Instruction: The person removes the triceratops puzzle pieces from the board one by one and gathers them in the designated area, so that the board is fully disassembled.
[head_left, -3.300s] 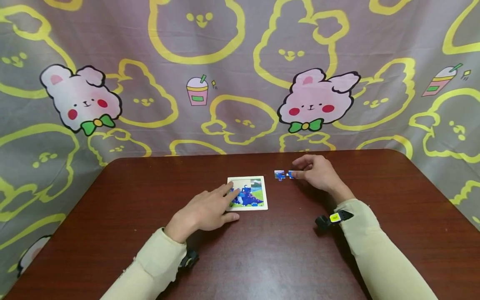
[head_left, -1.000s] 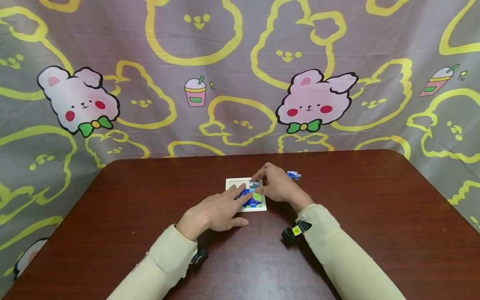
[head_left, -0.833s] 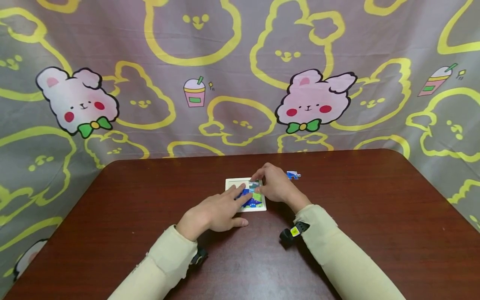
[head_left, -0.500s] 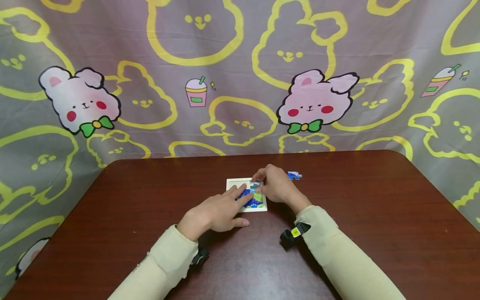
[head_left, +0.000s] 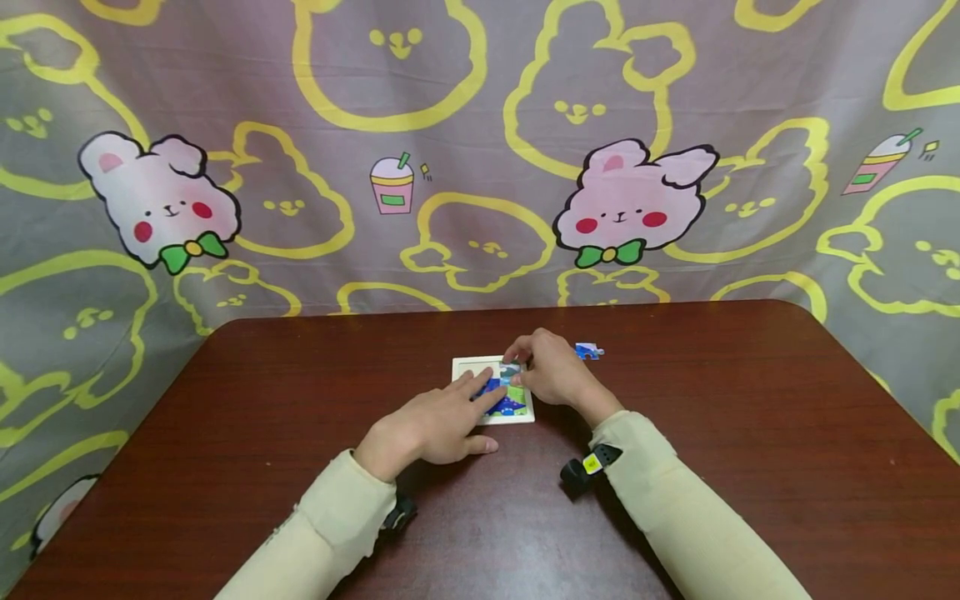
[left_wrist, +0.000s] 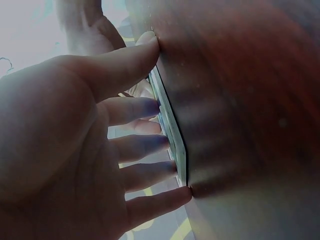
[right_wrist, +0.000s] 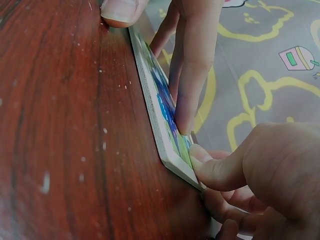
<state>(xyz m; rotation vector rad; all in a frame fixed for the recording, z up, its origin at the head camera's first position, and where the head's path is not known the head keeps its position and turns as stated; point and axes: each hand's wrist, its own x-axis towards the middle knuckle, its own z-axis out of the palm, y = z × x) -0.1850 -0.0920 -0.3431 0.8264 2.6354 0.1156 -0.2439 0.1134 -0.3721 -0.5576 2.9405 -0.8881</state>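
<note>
A jigsaw puzzle point(head_left: 512, 408) in a white frame lies flat on the table, showing a blue dinosaur. Its upper-left part shows the pale backing. My left hand point(head_left: 431, 422) lies over its left side with straight, spread fingertips on the pieces, the thumb on the table in front. At the far right corner, my right hand point(head_left: 555, 371) grips the puzzle between thumb and bent fingers. In the right wrist view the right thumb point(right_wrist: 220, 167) presses on the corner, its other fingers curled beyond the edge and partly hidden. A loose blue puzzle piece point(head_left: 588, 351) lies behind the right hand.
The brown wooden table point(head_left: 225, 467) extends to both sides and towards me. Behind its far edge hangs a grey curtain point(head_left: 480, 275) printed with cartoon bunnies. A black camera mount point(head_left: 576, 473) is strapped to the right wrist.
Since the oldest frame my right hand has come left from the loose pieces to the puzzle's corner, and one loose piece shows instead of two. Over the last second both hands stay nearly still.
</note>
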